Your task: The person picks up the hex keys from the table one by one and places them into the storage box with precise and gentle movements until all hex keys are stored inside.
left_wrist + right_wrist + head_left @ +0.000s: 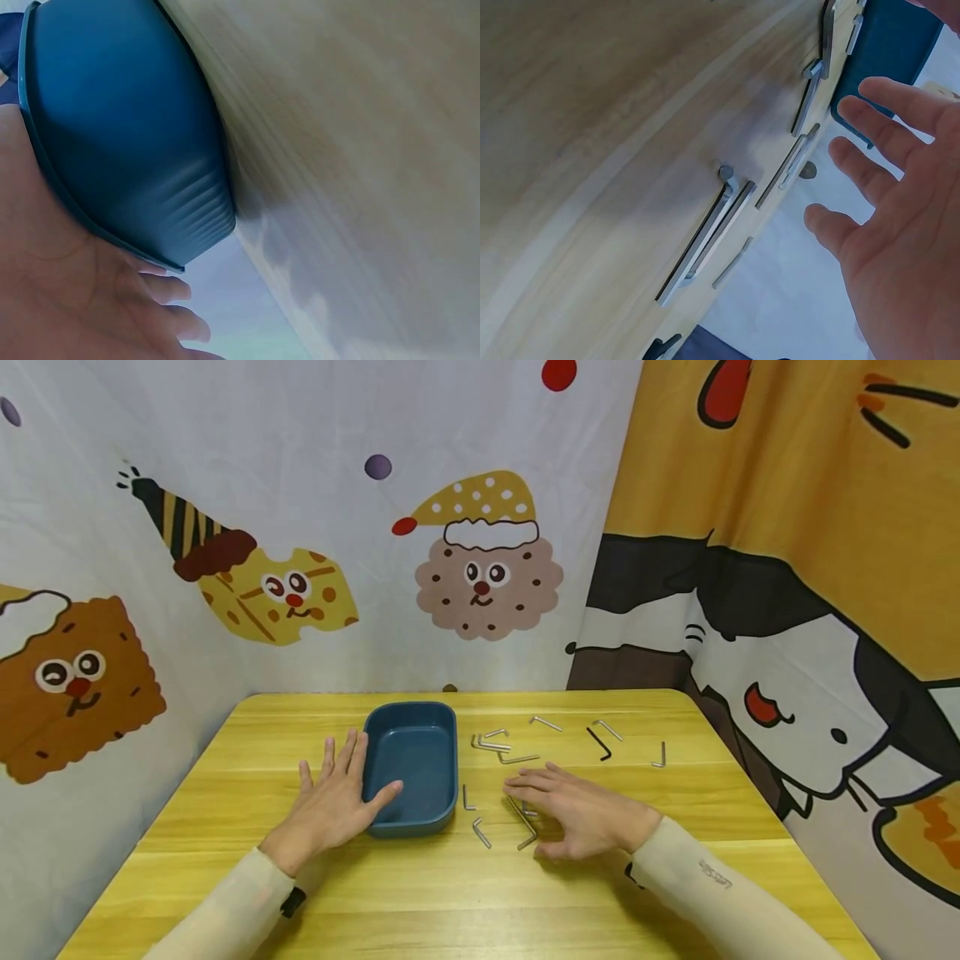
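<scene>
My left hand (330, 802) lies against the left rim of a dark blue rectangular tray (411, 768), fingers straight and spread, thumb over the inner edge. In the left wrist view the tray's outer wall (127, 112) rises beside the palm. To the right, my right hand (581, 810) is held over the table with nothing in it. The right wrist view shows its fingers apart and loosely bent, off the tabletop. A long silver hex key (522, 823) lies beneath its fingertips, and a smaller hex key (528, 811) is partly hidden there.
Two small hex keys, one upper (467, 797) and one lower (482, 833), lie right of the tray. Several silver hex keys (519, 758) are scattered farther back, along with a black one (599, 744). A patterned curtain (315, 527) hangs behind the wooden table (420, 893).
</scene>
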{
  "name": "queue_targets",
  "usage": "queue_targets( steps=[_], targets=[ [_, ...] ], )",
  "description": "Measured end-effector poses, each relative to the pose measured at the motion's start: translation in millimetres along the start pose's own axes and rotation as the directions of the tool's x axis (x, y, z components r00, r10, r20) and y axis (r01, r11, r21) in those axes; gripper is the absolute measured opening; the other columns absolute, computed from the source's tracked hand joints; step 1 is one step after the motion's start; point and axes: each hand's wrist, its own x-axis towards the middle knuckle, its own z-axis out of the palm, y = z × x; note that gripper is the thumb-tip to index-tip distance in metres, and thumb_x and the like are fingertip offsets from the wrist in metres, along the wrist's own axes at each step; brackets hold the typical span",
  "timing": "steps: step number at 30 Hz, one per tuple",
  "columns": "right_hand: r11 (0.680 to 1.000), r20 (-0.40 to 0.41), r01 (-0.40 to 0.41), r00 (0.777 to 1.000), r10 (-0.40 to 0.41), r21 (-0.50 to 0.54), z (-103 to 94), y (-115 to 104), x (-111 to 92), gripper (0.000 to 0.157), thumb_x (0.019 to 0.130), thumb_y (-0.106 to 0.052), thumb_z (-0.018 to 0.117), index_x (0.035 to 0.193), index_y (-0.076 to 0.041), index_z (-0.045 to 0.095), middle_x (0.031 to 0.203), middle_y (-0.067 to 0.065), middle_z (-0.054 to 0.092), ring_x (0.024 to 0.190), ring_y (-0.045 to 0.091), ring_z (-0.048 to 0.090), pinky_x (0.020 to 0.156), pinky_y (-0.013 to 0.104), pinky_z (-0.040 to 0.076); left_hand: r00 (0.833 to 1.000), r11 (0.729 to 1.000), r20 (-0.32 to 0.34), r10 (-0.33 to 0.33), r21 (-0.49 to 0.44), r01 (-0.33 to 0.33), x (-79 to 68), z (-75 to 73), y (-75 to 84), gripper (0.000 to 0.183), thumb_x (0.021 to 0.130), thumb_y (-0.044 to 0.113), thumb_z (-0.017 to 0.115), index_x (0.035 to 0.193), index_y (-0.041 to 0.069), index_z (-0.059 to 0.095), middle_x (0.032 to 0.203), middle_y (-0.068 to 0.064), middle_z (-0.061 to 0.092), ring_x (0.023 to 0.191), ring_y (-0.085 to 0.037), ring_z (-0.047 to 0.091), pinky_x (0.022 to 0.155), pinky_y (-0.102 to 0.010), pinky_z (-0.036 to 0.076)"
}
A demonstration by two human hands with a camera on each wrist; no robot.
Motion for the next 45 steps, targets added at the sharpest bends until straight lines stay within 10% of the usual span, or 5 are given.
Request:
queue_targets(
  steps=[45],
  targets=[
    [0.996,0.027,0.030,0.999,-0.028,-0.082,2.9,1,16,0.076,0.104,-0.044,0.088,0.168,-0.012,0.062,0.171,0.002,0.066,0.161,0.024,0.061,0.141,0.067,0.038,1.000,1.000,0.003,-0.010,-0.004,0.010,0.2,0.1,0.4,0.111,0.114,0.077,0.051,0.188,0.005,0.009,0.197,-0.022,0.000,0.180,-0.059,-0.011,0.132,-0.097,-0.003]
  ],
)
